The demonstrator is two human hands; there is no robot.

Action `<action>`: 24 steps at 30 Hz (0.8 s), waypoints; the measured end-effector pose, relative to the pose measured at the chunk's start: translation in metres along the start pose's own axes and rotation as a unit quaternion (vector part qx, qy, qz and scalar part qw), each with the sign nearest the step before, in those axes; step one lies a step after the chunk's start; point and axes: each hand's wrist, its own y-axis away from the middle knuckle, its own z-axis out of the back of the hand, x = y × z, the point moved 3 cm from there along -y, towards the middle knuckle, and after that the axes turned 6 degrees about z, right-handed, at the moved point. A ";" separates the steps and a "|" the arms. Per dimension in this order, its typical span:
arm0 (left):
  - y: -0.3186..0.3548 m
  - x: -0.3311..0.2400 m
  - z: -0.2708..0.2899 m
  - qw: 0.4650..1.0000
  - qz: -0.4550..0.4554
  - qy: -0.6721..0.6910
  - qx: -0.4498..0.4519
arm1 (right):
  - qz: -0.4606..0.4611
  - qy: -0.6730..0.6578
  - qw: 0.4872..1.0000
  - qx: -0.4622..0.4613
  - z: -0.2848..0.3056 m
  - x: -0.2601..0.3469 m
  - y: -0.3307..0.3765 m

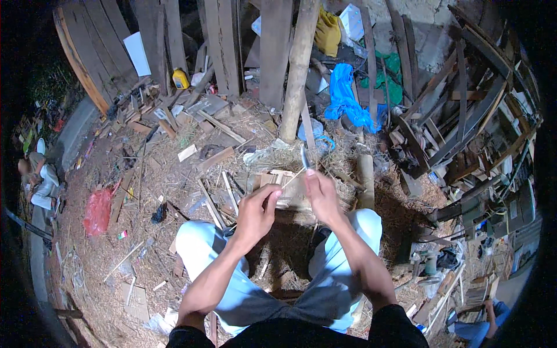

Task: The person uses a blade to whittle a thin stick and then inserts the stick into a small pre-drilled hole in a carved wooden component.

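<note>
Left hand: fingers closed on the near end of a thin bamboo strip.
Right hand: clamped on a knife, blade upright.
Strip location: between both hands, above the knees.
Ground: wood scraps, shavings.

Both my forearms enter from below and converge ahead of my knees. My left hand is curled, thumb and fingers pinched together. My right hand is raised slightly higher, fingers closed in a grip, thumb uppermost.
</note>
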 end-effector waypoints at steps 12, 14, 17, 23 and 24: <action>-0.001 -0.001 -0.003 0.999 0.019 0.030 0.015 | -0.025 -0.069 0.995 -0.063 0.006 0.003 0.000; -0.001 -0.006 -0.005 0.998 0.034 0.037 0.032 | 0.027 -0.021 0.998 -0.056 -0.001 -0.003 0.003; 0.001 0.000 -0.006 0.999 0.025 0.046 0.015 | -0.017 -0.094 0.990 -0.102 0.004 -0.001 0.001; -0.001 0.008 -0.005 0.999 0.006 0.052 -0.006 | 0.056 0.068 0.994 -0.058 0.003 0.000 0.000; -0.001 0.007 -0.005 0.999 0.013 0.046 0.002 | 0.021 0.027 0.999 -0.040 0.003 -0.005 -0.002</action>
